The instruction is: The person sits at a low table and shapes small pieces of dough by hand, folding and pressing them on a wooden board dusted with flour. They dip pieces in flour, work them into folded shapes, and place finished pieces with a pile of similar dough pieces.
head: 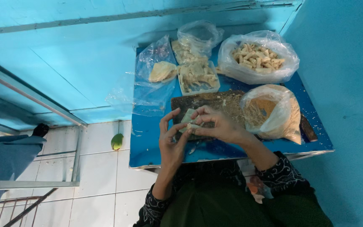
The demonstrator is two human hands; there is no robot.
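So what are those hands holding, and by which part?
A small pale wrapper, pinched between both hands: left hand at its lower left edge, right hand fingers over its top and right side.

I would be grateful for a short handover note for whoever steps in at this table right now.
Left hand and right hand: both pinch a pale wrapper piece over the dark cutting board.
Done: rolled pieces fill the bag at the back right.
Left: flat wrappers in the clear tray; crumbs in the bag beside the board.
A green fruit lies on the floor.
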